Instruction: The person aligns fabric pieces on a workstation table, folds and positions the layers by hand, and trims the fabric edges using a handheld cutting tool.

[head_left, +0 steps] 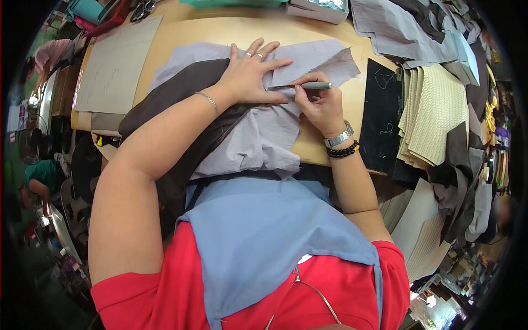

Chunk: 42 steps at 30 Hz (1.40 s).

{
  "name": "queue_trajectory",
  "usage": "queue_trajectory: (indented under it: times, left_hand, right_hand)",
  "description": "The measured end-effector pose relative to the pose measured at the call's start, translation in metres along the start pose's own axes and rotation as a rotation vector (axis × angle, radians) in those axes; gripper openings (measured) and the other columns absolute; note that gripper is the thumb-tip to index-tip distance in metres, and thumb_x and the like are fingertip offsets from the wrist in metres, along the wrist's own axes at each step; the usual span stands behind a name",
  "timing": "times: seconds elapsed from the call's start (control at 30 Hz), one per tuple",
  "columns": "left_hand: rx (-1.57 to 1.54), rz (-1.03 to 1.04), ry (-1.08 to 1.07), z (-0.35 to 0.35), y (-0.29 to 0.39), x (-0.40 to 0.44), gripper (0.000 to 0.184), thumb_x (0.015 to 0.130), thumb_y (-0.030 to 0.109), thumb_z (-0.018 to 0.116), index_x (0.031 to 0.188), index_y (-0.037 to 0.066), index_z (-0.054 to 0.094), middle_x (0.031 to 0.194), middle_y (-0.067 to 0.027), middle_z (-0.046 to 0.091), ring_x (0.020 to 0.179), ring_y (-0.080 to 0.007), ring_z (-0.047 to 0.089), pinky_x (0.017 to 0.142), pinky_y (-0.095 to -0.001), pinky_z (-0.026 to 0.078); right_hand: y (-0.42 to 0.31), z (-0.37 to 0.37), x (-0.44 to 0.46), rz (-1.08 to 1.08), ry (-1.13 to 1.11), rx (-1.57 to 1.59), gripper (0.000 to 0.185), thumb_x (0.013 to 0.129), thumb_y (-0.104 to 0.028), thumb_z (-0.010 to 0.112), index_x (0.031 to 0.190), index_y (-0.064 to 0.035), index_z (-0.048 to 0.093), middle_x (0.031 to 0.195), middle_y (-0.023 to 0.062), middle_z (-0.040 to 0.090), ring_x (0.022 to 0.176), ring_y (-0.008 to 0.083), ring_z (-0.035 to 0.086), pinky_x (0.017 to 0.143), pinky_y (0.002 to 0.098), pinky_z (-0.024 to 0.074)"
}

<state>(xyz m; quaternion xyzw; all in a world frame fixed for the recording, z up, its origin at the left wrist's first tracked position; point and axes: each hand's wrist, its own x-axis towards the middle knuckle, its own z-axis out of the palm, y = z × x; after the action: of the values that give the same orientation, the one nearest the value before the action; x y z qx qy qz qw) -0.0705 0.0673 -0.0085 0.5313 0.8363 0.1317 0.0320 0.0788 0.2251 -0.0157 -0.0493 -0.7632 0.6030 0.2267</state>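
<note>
My left hand (pixel 248 77) lies with its fingers spread on light grey fabric (pixel 313 61), pressing it against the table. Pinched in my right hand (pixel 322 107) is a grey pen (pixel 317 86), its tip over the fabric close to my left fingers. Dark brown fabric (pixel 176 91) bunches under my left wrist and forearm. More of the light grey cloth hangs in folds toward the table's front edge. The exact spot where the pen tip meets the cloth is partly hidden by my fingers.
A grey board (pixel 118 69) lies at the left, with scissors (pixel 144 10) above it. At the right are a black mat (pixel 379 115), stacked cream textured sheets (pixel 437 118) and piled grey cloth (pixel 399 30). A box (pixel 319 10) stands at the back. Other people are farther left.
</note>
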Motion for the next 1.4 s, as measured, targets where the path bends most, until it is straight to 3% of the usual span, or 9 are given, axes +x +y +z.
queue_trajectory:
  times: [0.27, 0.47, 0.57, 0.67, 0.8, 0.93, 1.4]
  left_hand:
    - [0.015, -0.005, -0.009, 0.001, -0.001, 0.001, 0.090, 0.060, 0.071, 0.075, 0.139, 0.037, 0.052, 0.157, -0.0068, 0.031, 0.147, -0.0386, 0.021, 0.104, -0.0789, 0.014]
    - [0.022, -0.013, -0.030, -0.002, 0.001, 0.001, 0.091, 0.060, 0.072, 0.075, 0.140, 0.037, 0.051, 0.157, -0.0068, 0.031, 0.147, -0.0383, 0.021, 0.105, -0.0787, 0.013]
    - [0.006, -0.010, -0.021, 0.000, 0.000, 0.001, 0.090, 0.061, 0.072, 0.074, 0.141, 0.037, 0.051, 0.157, -0.0067, 0.031, 0.147, -0.0381, 0.021, 0.105, -0.0786, 0.013]
    - [0.022, -0.013, -0.018, 0.001, 0.000, 0.001, 0.090, 0.061, 0.072, 0.074, 0.141, 0.037, 0.051, 0.157, -0.0065, 0.031, 0.147, -0.0381, 0.021, 0.105, -0.0783, 0.013]
    - [0.020, -0.010, -0.015, 0.001, 0.000, 0.000, 0.089, 0.061, 0.070, 0.075, 0.140, 0.038, 0.051, 0.157, -0.0060, 0.031, 0.147, -0.0378, 0.022, 0.105, -0.0781, 0.013]
    - [0.027, -0.002, -0.005, 0.000, 0.000, 0.001, 0.086, 0.062, 0.066, 0.075, 0.140, 0.038, 0.051, 0.157, -0.0054, 0.031, 0.147, -0.0376, 0.022, 0.104, -0.0782, 0.013]
    - [0.019, -0.012, -0.011, -0.001, 0.001, 0.001, 0.085, 0.063, 0.063, 0.076, 0.140, 0.038, 0.051, 0.157, -0.0056, 0.031, 0.147, -0.0381, 0.022, 0.105, -0.0786, 0.014]
  right_hand:
    - [0.014, -0.002, 0.006, 0.197, -0.023, 0.188, 0.011, 0.087, -0.007, 0.070, 0.090, -0.0002, 0.062, 0.078, -0.0014, 0.064, 0.066, 0.0015, 0.055, 0.057, 0.0194, 0.0456]
    - [0.008, -0.002, 0.007, 0.246, -0.077, 0.239, 0.011, 0.087, -0.005, 0.068, 0.092, 0.0003, 0.060, 0.083, 0.0011, 0.066, 0.069, 0.0028, 0.058, 0.059, 0.0198, 0.0470]
    - [0.006, 0.000, 0.004, 0.139, 0.127, 0.326, 0.011, 0.087, -0.004, 0.068, 0.092, 0.0006, 0.060, 0.085, 0.0035, 0.068, 0.073, 0.0060, 0.062, 0.060, 0.0221, 0.0498]
    - [0.005, -0.003, -0.002, -0.098, 0.202, 0.081, 0.011, 0.084, -0.002, 0.068, 0.092, -0.0007, 0.060, 0.087, 0.0067, 0.068, 0.073, 0.0100, 0.065, 0.060, 0.0237, 0.0514]
    - [0.001, 0.000, -0.002, -0.325, 0.080, -0.197, 0.016, 0.077, 0.001, 0.071, 0.090, -0.0042, 0.064, 0.085, 0.0071, 0.068, 0.070, 0.0213, 0.068, 0.060, 0.0298, 0.0533]
    - [-0.001, 0.004, 0.001, -0.387, 0.019, -0.253, 0.017, 0.075, 0.000, 0.072, 0.089, -0.0045, 0.064, 0.085, 0.0080, 0.067, 0.070, 0.0256, 0.066, 0.061, 0.0339, 0.0541]
    - [-0.002, 0.005, -0.001, -0.360, 0.067, -0.227, 0.017, 0.074, 0.001, 0.072, 0.088, -0.0052, 0.063, 0.087, 0.0077, 0.069, 0.073, 0.0260, 0.068, 0.064, 0.0336, 0.0549]
